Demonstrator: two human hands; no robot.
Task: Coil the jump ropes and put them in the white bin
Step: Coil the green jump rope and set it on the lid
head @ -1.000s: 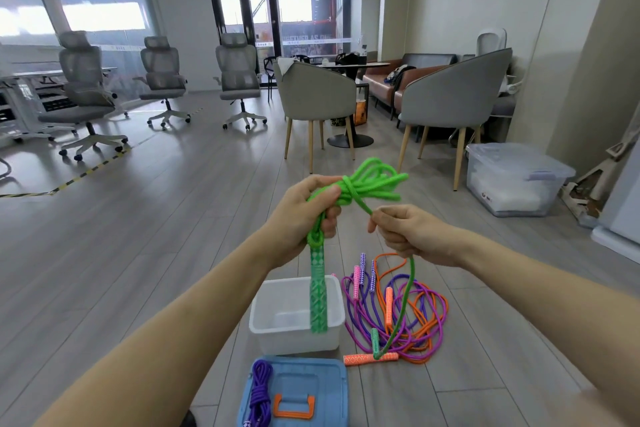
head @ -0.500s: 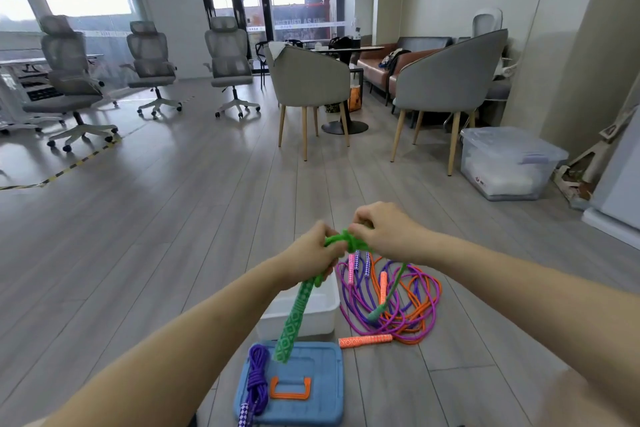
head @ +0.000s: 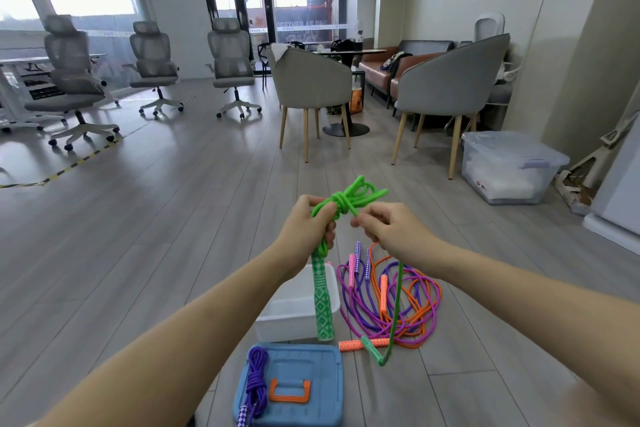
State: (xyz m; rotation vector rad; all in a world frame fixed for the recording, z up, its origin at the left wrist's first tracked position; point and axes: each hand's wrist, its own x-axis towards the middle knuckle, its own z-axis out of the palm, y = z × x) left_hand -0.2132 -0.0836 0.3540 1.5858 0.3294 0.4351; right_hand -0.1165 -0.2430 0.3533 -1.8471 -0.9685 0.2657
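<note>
My left hand (head: pixel 308 230) grips a bundled green jump rope (head: pixel 349 198) just below its wrapped loops; one patterned green handle (head: pixel 322 302) hangs down from it. My right hand (head: pixel 384 227) pinches the loose green strand beside the wrap, and that strand drops to a second green handle (head: pixel 372 350) on the floor. The white bin (head: pixel 294 317) stands on the floor under my left hand. To its right lies a tangle of purple, pink and orange jump ropes (head: pixel 391 302). A coiled purple rope (head: pixel 256 381) rests on a blue lid (head: pixel 294 385).
Two grey armchairs (head: pixel 311 87) and a round table stand ahead. A clear lidded storage box (head: pixel 509 166) sits at the right by the wall. Office chairs (head: pixel 72 80) line the left. Grey plank floor surrounds the bin.
My hands dropped low and close together half a second ago, then rose again with the green bundle. The right hand has come off the wrap and holds the trailing strand.
</note>
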